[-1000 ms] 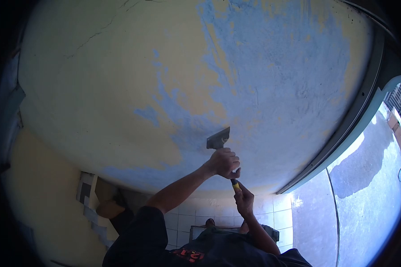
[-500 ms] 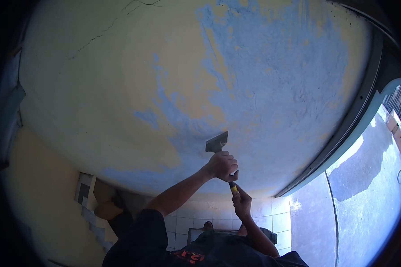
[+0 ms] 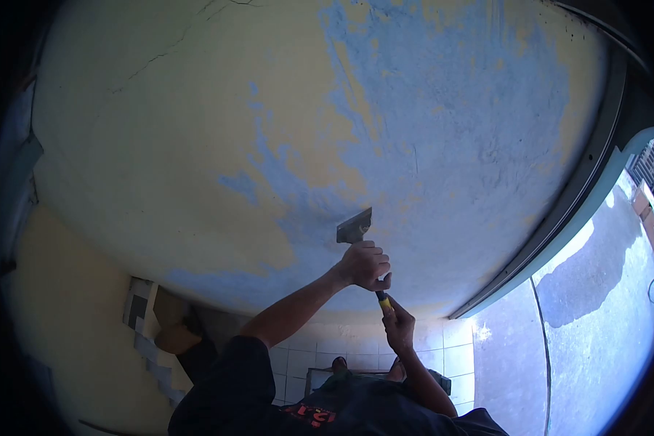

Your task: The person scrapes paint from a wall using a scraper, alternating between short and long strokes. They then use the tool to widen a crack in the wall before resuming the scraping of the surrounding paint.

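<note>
A long-handled scraper (image 3: 354, 226) with a wide flat metal blade lies against the wall (image 3: 458, 145). My left hand (image 3: 366, 264) wraps around the upper part of its handle, just below the blade. Lower down, my right hand (image 3: 400, 326) grips the handle's yellow and black end. Around the blade the wall shows pale blue, with yellowish paint (image 3: 196, 160) to the left and scattered yellow flecks among the blue.
Below me are my feet (image 3: 339, 363) on a raised support (image 3: 318, 379) over white floor tiles (image 3: 443, 363). Stairs (image 3: 149, 341) stand at lower left. A dark frame (image 3: 592, 156) edges the wall at right, with bright paved ground (image 3: 588, 349) outside. Thin cracks (image 3: 156, 58) run across the upper left wall.
The scraper blade and my left hand have shifted slightly upward along the wall. My right hand has moved slightly to the right, still on the handle.
</note>
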`<state>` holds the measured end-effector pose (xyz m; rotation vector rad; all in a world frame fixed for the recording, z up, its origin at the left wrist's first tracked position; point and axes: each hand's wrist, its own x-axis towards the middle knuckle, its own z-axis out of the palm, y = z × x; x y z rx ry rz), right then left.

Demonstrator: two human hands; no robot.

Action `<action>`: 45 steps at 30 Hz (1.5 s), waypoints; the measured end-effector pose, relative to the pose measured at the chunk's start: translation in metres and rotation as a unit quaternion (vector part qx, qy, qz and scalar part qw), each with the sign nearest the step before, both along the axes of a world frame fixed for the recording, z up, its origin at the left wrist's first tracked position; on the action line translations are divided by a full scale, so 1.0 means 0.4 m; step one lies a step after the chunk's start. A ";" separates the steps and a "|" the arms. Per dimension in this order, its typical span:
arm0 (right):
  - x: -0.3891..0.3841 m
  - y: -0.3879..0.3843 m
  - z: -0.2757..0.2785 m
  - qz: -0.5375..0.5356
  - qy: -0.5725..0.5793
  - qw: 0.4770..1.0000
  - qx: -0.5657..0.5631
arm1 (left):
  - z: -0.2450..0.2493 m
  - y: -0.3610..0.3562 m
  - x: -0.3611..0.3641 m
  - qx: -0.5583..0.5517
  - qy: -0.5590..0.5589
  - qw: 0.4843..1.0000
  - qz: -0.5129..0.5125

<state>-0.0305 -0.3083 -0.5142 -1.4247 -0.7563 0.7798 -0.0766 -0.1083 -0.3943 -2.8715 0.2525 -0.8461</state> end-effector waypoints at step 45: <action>-0.003 0.003 0.045 -0.015 -0.007 1.000 -0.018 | 0.038 0.001 -0.001 0.021 0.002 1.000 0.008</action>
